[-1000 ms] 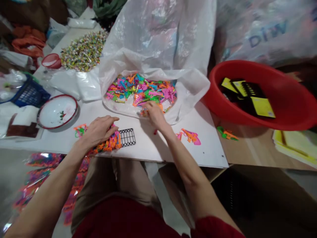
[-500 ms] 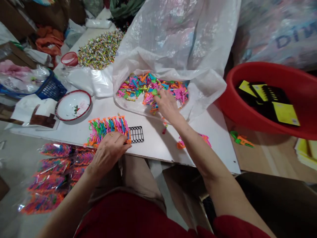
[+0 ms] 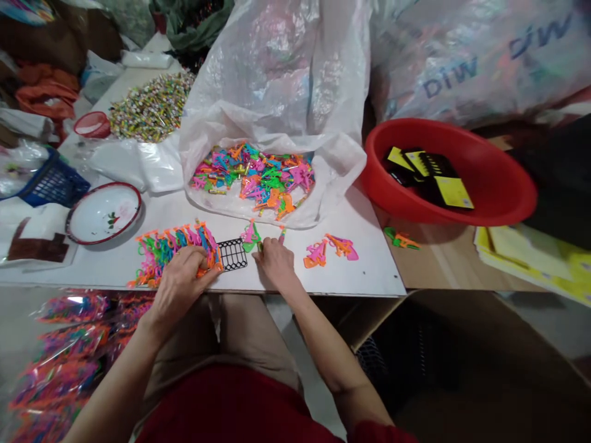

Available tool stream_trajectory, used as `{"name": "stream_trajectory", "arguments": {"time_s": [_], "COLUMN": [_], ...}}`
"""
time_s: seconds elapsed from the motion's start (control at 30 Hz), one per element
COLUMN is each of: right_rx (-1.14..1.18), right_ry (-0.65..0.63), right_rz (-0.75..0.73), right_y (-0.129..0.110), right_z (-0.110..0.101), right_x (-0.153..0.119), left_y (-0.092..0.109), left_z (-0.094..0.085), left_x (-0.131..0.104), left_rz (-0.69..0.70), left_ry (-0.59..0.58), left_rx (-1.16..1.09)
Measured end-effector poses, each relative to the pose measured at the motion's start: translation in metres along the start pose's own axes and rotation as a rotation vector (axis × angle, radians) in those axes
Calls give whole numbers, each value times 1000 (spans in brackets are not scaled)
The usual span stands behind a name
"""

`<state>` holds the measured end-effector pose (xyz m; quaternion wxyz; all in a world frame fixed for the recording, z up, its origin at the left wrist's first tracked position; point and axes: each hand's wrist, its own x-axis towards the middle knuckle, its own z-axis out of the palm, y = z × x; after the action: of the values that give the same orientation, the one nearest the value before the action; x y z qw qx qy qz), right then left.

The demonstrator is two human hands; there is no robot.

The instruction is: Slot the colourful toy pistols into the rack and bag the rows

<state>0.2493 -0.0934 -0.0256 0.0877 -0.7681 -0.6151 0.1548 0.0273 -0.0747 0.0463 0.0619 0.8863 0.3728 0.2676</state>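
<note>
On the white table, my left hand presses its fingers on the right end of a row of colorful plastic toys. A black plastic grid sticks out to the right of that row. My right hand is closed at a green and pink toy, just right of the grid. Orange and pink toys lie farther right. Behind both hands, a white plastic sack lies open, with a heap of mixed toys in its mouth.
A red tub with black and yellow cards stands at the right. To the left are a white enamel bowl and a blue basket. Bagged toys lie below the table's left edge. Small wrapped pieces are piled behind.
My right hand has come back from the heap in the sack to the table beside the grid, bringing a green and pink toy. My left hand stays on the row. The view has turned right.
</note>
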Motion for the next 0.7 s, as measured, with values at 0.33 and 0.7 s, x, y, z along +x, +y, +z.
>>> {"name": "stream_trajectory", "arguments": {"time_s": [0.33, 0.7], "right_rx": [1005, 516], "right_ry": [-18, -156], "right_rz": [-252, -411], "right_y": [-32, -56], "right_z": [17, 31], "right_x": [26, 47], "left_y": [3, -24], "left_z": [-31, 1], "left_x": [26, 48], "left_rz": [-57, 8], "left_ry": [-13, -174], "left_rx": [30, 22]}}
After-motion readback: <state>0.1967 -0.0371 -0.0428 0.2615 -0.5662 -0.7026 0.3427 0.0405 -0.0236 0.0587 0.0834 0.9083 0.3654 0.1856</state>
